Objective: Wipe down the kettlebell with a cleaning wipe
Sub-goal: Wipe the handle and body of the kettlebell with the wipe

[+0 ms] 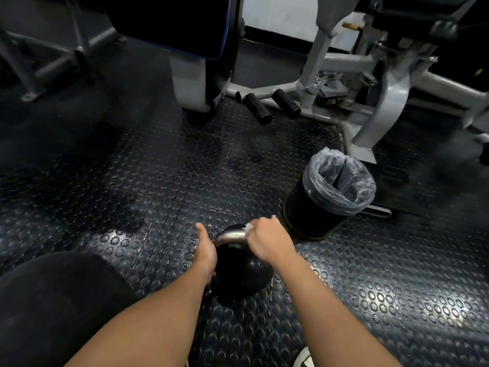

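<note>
A black kettlebell [239, 274] with a bare metal handle [231, 235] stands on the studded rubber floor between my arms. My right hand [267, 241] is wrapped around the right end of the handle with a white cleaning wipe [248, 227] bunched under its fingers; only a corner of the wipe shows. My left hand [207, 251] rests flat against the left side of the kettlebell's body, thumb raised beside the handle, its fingers hidden behind the bell.
A black waste bin [315, 215] lined with a clear bag stands just right of the kettlebell. Grey gym machine frames [381, 107] and black foot rollers [258, 108] sit beyond. My knee in dark cloth [53, 300] fills the lower left.
</note>
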`<action>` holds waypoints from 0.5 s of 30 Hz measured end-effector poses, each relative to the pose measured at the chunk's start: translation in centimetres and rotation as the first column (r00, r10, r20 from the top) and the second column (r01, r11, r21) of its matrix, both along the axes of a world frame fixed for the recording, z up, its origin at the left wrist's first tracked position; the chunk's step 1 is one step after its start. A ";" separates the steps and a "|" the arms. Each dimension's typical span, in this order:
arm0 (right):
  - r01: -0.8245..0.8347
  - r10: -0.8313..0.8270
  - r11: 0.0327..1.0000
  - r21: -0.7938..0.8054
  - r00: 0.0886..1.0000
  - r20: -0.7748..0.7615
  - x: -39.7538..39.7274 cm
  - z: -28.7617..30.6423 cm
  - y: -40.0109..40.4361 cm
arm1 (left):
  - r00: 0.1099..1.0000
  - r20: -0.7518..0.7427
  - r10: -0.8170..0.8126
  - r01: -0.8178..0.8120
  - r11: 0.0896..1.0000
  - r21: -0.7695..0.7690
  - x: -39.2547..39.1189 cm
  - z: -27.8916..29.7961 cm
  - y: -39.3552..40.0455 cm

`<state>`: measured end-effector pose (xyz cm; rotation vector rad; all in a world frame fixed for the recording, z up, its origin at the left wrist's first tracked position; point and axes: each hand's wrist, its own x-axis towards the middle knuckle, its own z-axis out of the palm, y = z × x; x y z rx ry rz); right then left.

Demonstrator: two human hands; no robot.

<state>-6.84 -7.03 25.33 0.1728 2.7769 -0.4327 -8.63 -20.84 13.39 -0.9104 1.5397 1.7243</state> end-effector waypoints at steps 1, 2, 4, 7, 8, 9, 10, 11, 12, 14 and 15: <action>0.018 -0.019 0.999 -0.051 1.000 -0.014 0.1 -0.2 0.0 | 1.000 0.003 0.007 -0.007 1.000 0.012 0.1 0.4 0.0; 0.056 -0.059 0.994 -0.091 0.998 -0.027 0.2 -0.5 0.4 | 1.000 0.008 0.008 -0.008 1.000 0.017 0.1 0.6 0.1; 0.133 -0.134 0.982 -0.132 0.991 0.002 0.5 -0.8 1.8 | 1.000 0.016 -0.005 0.005 1.000 0.008 0.0 -0.1 0.0; 0.203 -0.198 0.965 -0.166 0.979 0.046 -0.1 -0.4 3.1 | 1.000 0.019 -0.004 0.005 0.999 -0.038 -0.4 -3.0 -0.2; 0.192 -0.184 0.963 -0.189 0.981 0.061 -0.6 -0.2 2.8 | 1.000 0.020 -0.005 0.006 0.998 -0.055 -0.5 -3.5 -0.2; 0.168 -0.157 0.963 -0.210 0.985 0.070 -1.1 0.0 2.4 | 1.000 0.021 -0.003 0.004 0.998 -0.056 -0.6 -3.5 -0.2; 0.147 -0.132 0.963 -0.227 0.988 0.080 -1.3 0.0 2.1 | 1.000 0.020 0.000 0.001 0.999 -0.049 -0.6 -2.9 -0.1; 0.139 -0.119 0.961 -0.240 0.989 0.093 -1.4 0.1 2.0 | 1.000 0.021 0.001 0.000 0.999 -0.047 -0.6 -2.7 -0.1; 0.140 -0.120 0.959 -0.248 0.988 0.097 -1.4 0.1 2.3 | 1.000 0.017 -0.007 0.008 0.998 -0.056 -0.6 -2.7 0.0; 0.166 -0.143 0.959 -0.228 0.983 0.114 -1.5 0.4 3.1 | 1.000 0.018 -0.020 0.021 0.998 -0.062 -0.6 -2.9 0.0; 0.183 -0.156 0.958 -0.220 0.979 0.135 -1.6 0.6 3.6 | 1.000 0.014 -0.021 0.022 0.998 -0.059 -0.7 -3.3 -0.1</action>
